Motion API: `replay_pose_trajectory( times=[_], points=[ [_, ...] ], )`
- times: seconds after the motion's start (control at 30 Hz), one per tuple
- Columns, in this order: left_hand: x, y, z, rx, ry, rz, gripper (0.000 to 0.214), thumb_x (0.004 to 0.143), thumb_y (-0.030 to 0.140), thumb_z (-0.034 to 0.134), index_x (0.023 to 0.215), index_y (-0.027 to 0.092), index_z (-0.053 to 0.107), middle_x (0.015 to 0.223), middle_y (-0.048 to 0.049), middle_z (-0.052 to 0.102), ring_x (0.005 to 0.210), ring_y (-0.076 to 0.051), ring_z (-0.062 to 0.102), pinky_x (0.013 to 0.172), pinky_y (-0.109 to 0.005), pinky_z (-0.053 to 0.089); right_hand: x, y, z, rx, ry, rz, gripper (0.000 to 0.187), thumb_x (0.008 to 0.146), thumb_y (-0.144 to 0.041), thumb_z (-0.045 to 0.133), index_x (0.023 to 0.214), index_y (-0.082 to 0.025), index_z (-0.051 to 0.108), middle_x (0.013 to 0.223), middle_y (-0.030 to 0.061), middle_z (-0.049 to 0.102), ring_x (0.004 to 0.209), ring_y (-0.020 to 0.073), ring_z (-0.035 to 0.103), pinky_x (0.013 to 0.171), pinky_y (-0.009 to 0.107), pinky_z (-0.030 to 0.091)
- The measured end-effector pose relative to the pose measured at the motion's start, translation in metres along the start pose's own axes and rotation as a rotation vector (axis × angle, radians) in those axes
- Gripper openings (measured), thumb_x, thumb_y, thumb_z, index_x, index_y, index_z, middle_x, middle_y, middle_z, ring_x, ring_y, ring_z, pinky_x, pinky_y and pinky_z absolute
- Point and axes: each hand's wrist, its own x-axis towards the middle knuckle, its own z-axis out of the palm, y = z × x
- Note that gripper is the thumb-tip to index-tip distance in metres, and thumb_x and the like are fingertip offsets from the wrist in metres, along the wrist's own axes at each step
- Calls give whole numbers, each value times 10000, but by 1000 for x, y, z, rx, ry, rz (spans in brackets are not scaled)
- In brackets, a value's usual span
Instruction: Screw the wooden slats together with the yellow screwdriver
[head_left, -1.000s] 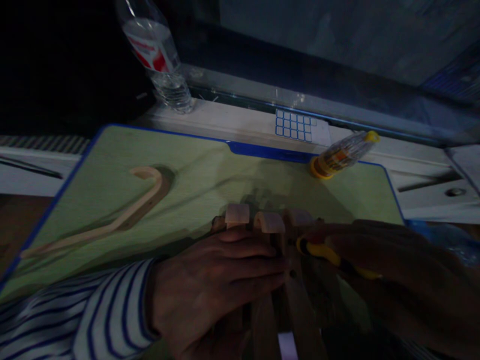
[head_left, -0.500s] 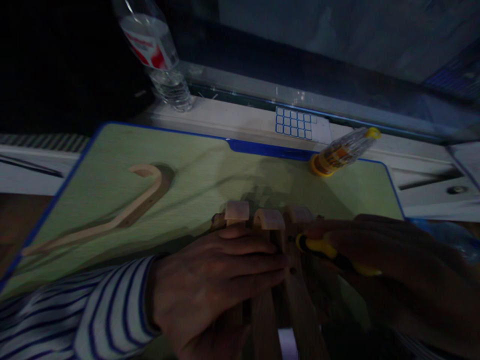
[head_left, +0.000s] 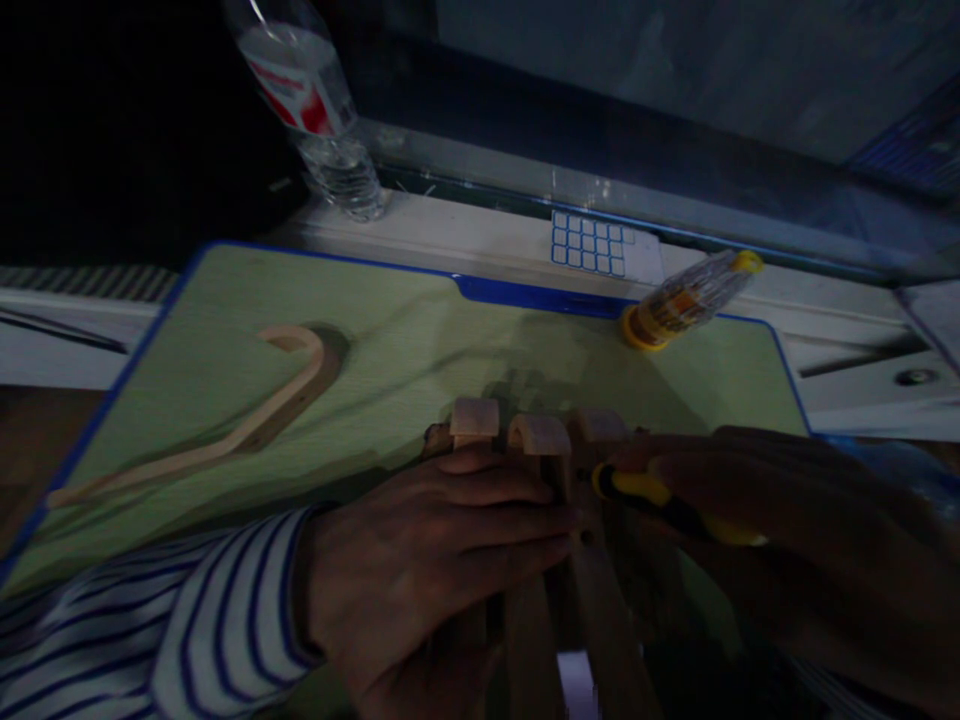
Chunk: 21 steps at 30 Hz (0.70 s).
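Note:
Low in the middle stands a wooden frame (head_left: 529,620) of upright slats with several curved tops (head_left: 540,434). Across it lies my left hand (head_left: 442,540), fingers pressed together over the slats and the thumb lower down, holding the frame. A dark hole shows in the slat just past my fingertips. At the right, my right hand (head_left: 780,530) is closed round a yellow-and-black screwdriver (head_left: 649,488). Its tip points left at the frame, close to my left fingers; whether it touches a screw is too dark to tell.
A loose curved wooden piece (head_left: 277,400) lies on the left of the blue-edged green table (head_left: 405,330). A yellow-capped clear container (head_left: 686,302) stands at the back right. Behind, on the sill, are a water bottle (head_left: 307,110) and a blue-gridded card (head_left: 589,245).
Both hands, the screwdriver and the frame stay almost in place. The whole view has shifted very slightly.

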Motion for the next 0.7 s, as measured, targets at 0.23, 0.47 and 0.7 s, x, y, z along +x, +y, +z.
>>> replay_pose_trajectory(
  times=[0.23,0.47,0.7],
  points=[
    [-2,-1,2,18,51,47,463,946,232,379,1401,169,434,1362,-54,564,1293,-185,481,1111,-333,363,6,-4,-4,17,3,24,267,976,-266,378,1211,-192,480,1081,59,729,915,115,675,708,194,553],
    [1,-2,-3,41,28,85,494,928,285,402,1400,140,419,1354,-80,568,1298,-203,472,1112,-367,359,8,-6,-3,-46,4,42,274,965,-256,385,1169,-181,551,990,56,748,779,154,686,642,248,569],
    [-1,-3,-2,27,10,86,548,895,369,413,1368,95,448,1366,-105,554,1301,-209,460,1110,-368,362,6,-6,-3,-68,9,39,263,977,-287,364,1139,-201,553,959,58,754,775,151,702,665,233,574]
  ],
)
